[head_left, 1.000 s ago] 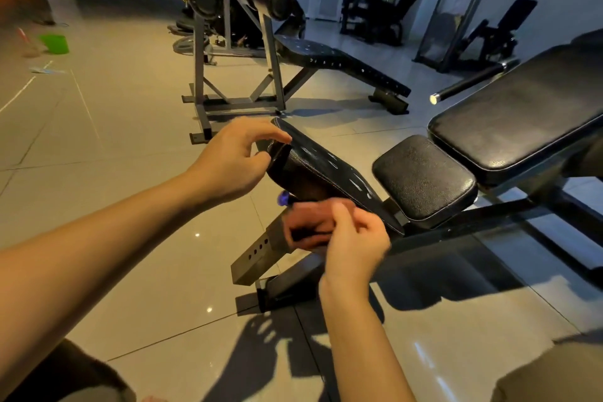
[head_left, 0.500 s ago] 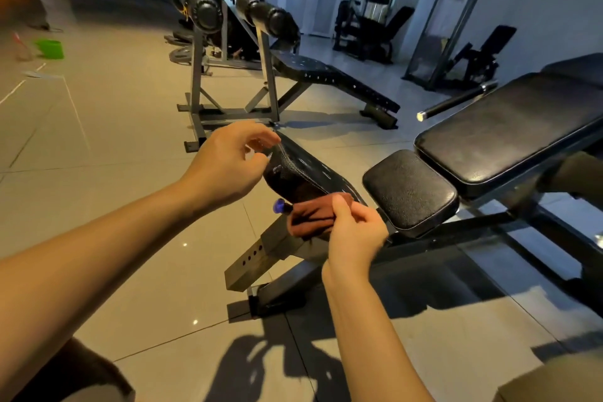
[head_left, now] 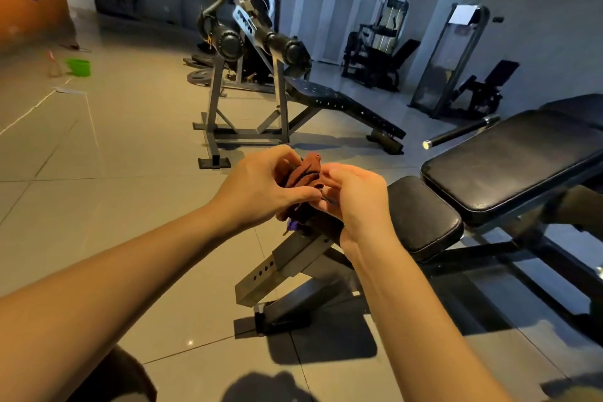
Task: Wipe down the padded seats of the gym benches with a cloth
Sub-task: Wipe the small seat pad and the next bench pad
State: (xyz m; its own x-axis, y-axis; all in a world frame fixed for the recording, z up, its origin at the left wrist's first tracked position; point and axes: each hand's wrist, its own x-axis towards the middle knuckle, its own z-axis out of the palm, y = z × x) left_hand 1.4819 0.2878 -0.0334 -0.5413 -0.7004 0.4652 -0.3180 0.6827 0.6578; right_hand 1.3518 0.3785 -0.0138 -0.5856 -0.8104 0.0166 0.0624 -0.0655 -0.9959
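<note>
cloth (head_left: 305, 174): rust-brown, crumpled into a bunch, held up between both hands above the foot end of the nearer bench, clear of its pads.

left hand (head_left: 261, 186): bare, fingers curled round the left side of the cloth, gripping it; forearm stretched in from lower left.

right hand (head_left: 355, 202): bare, fingers curled toward the left hand, pinching the right side and lower edge of the cloth, close against the left hand's fingertips.

seat pad (head_left: 421, 215): black, textured, small, just right of the right hand, apart from the cloth.

back pad (head_left: 509, 163): black, long, smooth, raised a little above the seat pad and set just behind it, running off toward the right edge.

bench frame (head_left: 280, 266): grey metal post with a row of holes, slanted down to the left under the hands, ending in a dark foot on the floor.

purple knob (head_left: 293, 224): small, partly hidden under the cloth, at the top of the post.

floor (head_left: 114, 206): glossy beige tiles, marked by shadows of the arms and the bench.

second bench (head_left: 346, 108): black slanted pad on a grey frame, well beyond the hands, topped by two black roller pads (head_left: 231, 41).

bar (head_left: 460, 132): dark, pale-tipped, seen beyond the back pad.

green bucket (head_left: 78, 66): far left on the floor, well apart from both benches.

weight plates (head_left: 200, 77): flat on the floor behind the second bench's frame.

further machines (head_left: 456, 62): dim, along the far wall, detail not readable.
</note>
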